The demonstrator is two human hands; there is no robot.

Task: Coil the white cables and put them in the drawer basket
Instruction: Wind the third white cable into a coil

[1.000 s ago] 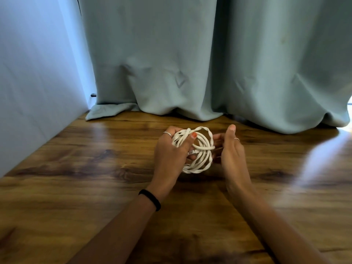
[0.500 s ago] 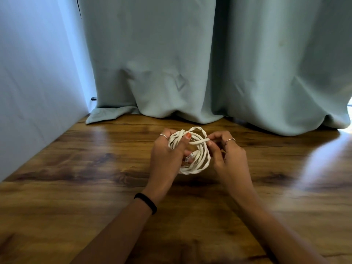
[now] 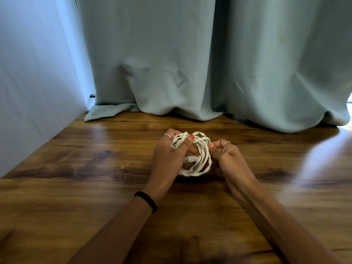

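A white cable is wound into a loose round coil just above the wooden surface, at the middle of the view. My left hand grips the coil's left side, with the thumb laid over the top strands. A plug end shows inside the coil beside my left fingers. My right hand has its fingers curled against the coil's right edge and pinches a strand there. No drawer basket is in view.
A pale green curtain hangs along the back and its hem drapes onto the wood. A light blue wall closes off the left side. A bright patch of light falls at the right.
My right hand went from open beside the coil to curled on its right edge and drew the cable end round. Both hands and the coil sank slightly toward the wood.
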